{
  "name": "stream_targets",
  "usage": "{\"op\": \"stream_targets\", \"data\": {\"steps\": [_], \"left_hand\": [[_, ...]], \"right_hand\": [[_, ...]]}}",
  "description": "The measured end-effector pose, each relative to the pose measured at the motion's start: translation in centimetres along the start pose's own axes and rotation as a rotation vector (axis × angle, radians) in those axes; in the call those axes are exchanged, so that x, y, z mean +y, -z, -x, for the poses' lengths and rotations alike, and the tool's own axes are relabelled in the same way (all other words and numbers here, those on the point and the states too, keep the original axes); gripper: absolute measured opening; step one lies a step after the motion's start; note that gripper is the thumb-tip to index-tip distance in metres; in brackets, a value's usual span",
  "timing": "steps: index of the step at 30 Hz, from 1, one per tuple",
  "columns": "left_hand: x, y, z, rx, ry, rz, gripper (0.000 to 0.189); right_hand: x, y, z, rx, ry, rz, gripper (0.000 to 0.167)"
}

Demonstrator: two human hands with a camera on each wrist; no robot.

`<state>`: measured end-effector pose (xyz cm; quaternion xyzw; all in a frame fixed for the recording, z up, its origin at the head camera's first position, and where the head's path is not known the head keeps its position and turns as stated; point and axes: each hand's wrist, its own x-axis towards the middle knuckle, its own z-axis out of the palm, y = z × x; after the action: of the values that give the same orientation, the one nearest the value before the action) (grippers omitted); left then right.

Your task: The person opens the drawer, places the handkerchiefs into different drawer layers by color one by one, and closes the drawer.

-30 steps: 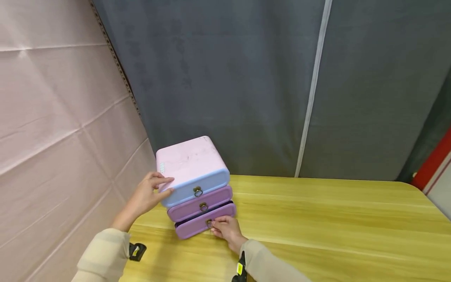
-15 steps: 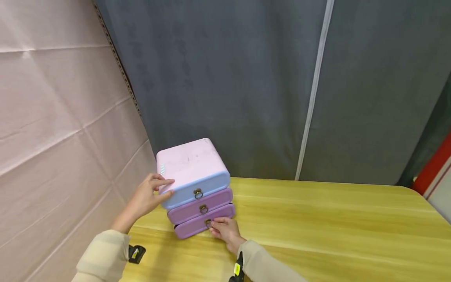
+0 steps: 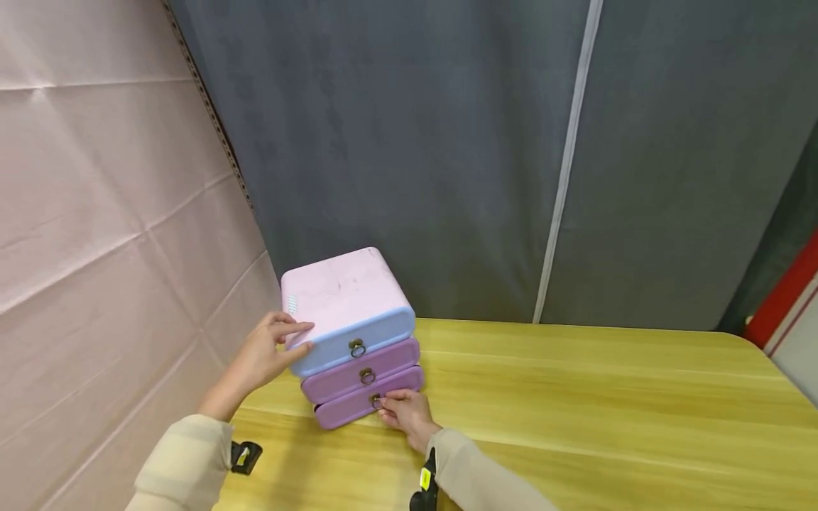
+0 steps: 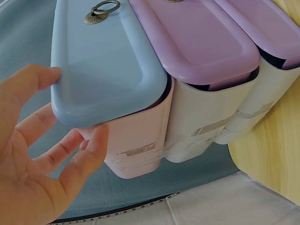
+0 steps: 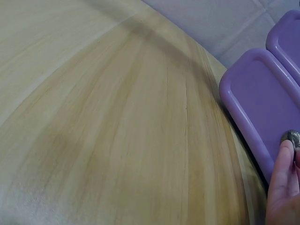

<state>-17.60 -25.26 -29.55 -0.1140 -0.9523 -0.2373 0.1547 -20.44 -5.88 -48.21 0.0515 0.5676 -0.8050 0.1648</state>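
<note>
A small three-tier drawer unit stands at the table's left, with a pink top (image 3: pixel 348 287). Its upper drawer (image 3: pixel 367 333) has a light blue front; the middle drawer (image 3: pixel 361 370) and bottom drawer (image 3: pixel 348 410) have purple fronts. Each carries a brass ring pull. My left hand (image 3: pixel 262 355) rests on the top tier's front left corner, its fingers spread over the edges and side. With thumb and fingers, my right hand (image 3: pixel 409 419) pinches the bottom drawer's ring pull (image 5: pixel 291 137). Narrow dark gaps show behind the purple fronts in the left wrist view.
The yellow wood-grain table (image 3: pixel 575 397) stretches to the right. A dark grey curtain (image 3: pixel 415 142) hangs behind it, and a pale pink cloth wall (image 3: pixel 115 234) rises at the left. A red and white object (image 3: pixel 789 298) stands at the far right.
The bottom drawer has slid inward, and the dark gap above its front has closed. My right hand moved in with it, still on the ring pull. My left hand stayed on the corner.
</note>
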Motion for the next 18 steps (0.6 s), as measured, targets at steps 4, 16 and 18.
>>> {"op": "stream_targets", "data": {"steps": [4,16,18], "left_hand": [[0.1,0.1,0.0,0.007,-0.004,0.009,0.03],[0.0,-0.6,-0.4,-0.011,0.045,0.04,0.032],[0.1,-0.6,-0.4,-0.009,0.048,0.052,0.033]], "right_hand": [[-0.1,-0.1,-0.2,0.02,0.011,0.011,0.02],[0.1,0.9,-0.5,-0.024,0.014,0.018,0.015],[0.0,1.1,-0.5,-0.03,0.011,0.023,0.015]]}}
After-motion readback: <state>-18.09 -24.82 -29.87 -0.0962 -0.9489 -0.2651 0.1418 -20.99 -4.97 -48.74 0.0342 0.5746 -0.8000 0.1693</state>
